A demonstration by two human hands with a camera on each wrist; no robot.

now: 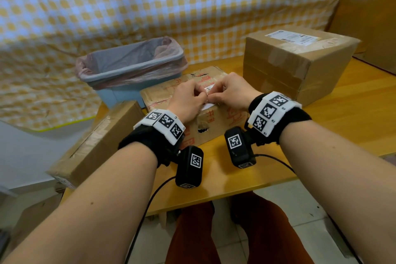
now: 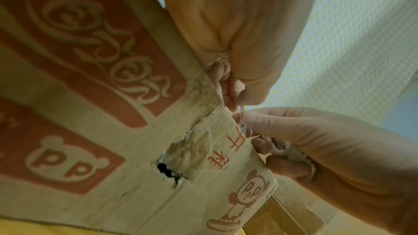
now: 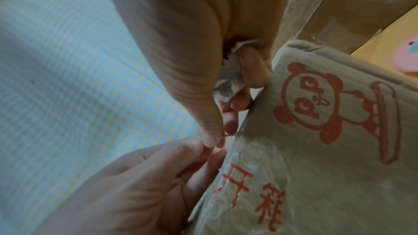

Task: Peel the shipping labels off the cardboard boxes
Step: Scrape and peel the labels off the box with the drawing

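We're in what looks like a home corner set up for sorting parcels. A yellow wooden table [image 1: 342, 113] carries several taped cardboard boxes [image 1: 300, 60], a blue waste bin [image 1: 130, 75] lined with a pink bag stands at its far edge, a yellow-and-white checked cloth [image 1: 192, 2] hangs as a backdrop, and pale floor tiles [image 1: 310, 210] show below.

Fingers [image 2: 230, 99] perhaps pinching label [image 2: 241, 112].

Yellow-and-white checked cloth [image 1: 192, 6] far, pale blue bin [image 1: 128, 83] with pink liner [image 1: 162, 49], brown box [image 1: 192, 100] printed red, white label [image 1: 209, 89], yellow wooden table [image 1: 342, 118], black wristbands with black-and-white square markers [image 1: 165, 122].
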